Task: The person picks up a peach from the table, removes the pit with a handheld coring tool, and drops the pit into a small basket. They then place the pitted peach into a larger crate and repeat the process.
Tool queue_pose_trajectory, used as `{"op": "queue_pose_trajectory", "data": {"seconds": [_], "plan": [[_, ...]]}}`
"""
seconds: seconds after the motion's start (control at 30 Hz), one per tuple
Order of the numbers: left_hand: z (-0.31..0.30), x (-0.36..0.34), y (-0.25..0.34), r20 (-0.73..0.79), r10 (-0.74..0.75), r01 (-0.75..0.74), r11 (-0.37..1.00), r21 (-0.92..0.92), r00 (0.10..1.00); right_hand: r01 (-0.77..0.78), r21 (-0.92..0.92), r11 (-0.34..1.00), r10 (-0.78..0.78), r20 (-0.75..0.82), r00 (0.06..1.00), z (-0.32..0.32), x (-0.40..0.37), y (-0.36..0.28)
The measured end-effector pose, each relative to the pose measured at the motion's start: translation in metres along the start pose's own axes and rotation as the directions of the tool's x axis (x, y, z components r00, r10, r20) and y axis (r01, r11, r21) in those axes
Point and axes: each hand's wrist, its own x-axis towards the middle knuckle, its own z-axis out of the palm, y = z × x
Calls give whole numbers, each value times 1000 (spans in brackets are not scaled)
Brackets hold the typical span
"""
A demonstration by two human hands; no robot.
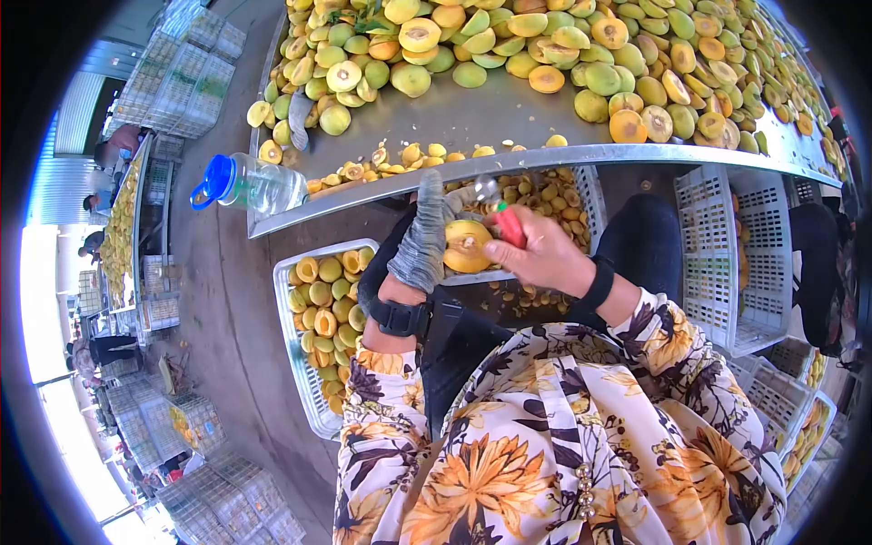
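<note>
My left hand [420, 243], in a grey ribbed glove, grips a yellow peach half [466, 247] with its cut face showing. The glove's thumb points up and the other fingers are partly hidden behind the fruit. My bare right hand [548, 252] is closed around the red handle of a pitting spoon [510, 224], whose shiny metal end points up and away from me. Its fingers are right beside the peach half. Both hands are over a crate of fruit pieces [592, 204], just on my side of the metal table's raised edge [509, 166].
Peach halves [522, 45] are heaped on the metal table. A blue-capped water bottle [259, 186] and a grey glove [299, 120] are at its left. A white crate [282, 300] of pitted halves stands by my left leg; white crates [740, 245] stand at right.
</note>
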Motion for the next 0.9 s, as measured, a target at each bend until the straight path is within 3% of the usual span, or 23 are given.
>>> {"op": "queue_pose_trajectory", "data": {"seconds": [0.1,0.17,0.2,0.23,0.3,0.37,0.43,0.47,0.5,0.53,0.57,0.6,0.7,0.9], "plan": [[3,0,1,-22,-8,9,999,46,1000,57,90,994,-59,18,998,11,2,6],[4,-11,2,54,88,-83,993,-84,995,-277,422,863,240,141,961,5,5,-11],[-4,-16,3,166,117,-108,992,-60,979,-247,568,785,227,108,968,7,5,-12],[3,-17,-5,168,115,-107,993,-58,979,-246,570,784,227,106,968,9,4,-10],[24,-16,-26,-147,370,-381,923,-55,917,-235,806,543,267,99,959,17,5,-5],[26,-18,-32,-165,367,-375,927,-18,916,-251,813,525,301,98,949,29,2,-9],[9,-15,-37,-116,222,-242,948,-208,968,-335,646,686,363,95,927,37,-2,-17],[5,-9,-41,-120,224,-245,947,-207,967,-359,506,785,360,100,928,39,-3,-9],[4,-3,-41,-242,277,-334,912,-239,930,-357,507,785,356,102,929,41,-4,-2],[3,2,-41,-361,319,-422,868,-260,877,-165,258,952,185,-54,981,42,-7,3],[0,2,-42,-360,318,-421,870,-258,877,22,-38,999,-27,-154,988,43,-9,8],[1,-2,-36,-337,291,-386,885,-261,895,-43,-40,998,39,-104,994,38,-12,2],[12,-8,-31,-269,277,-338,916,-215,923,-16,-118,993,1,-128,992,37,-16,5],[17,0,-39,-341,282,-370,902,-225,897,-26,-132,991,9,-131,991,30,-22,6]]}}
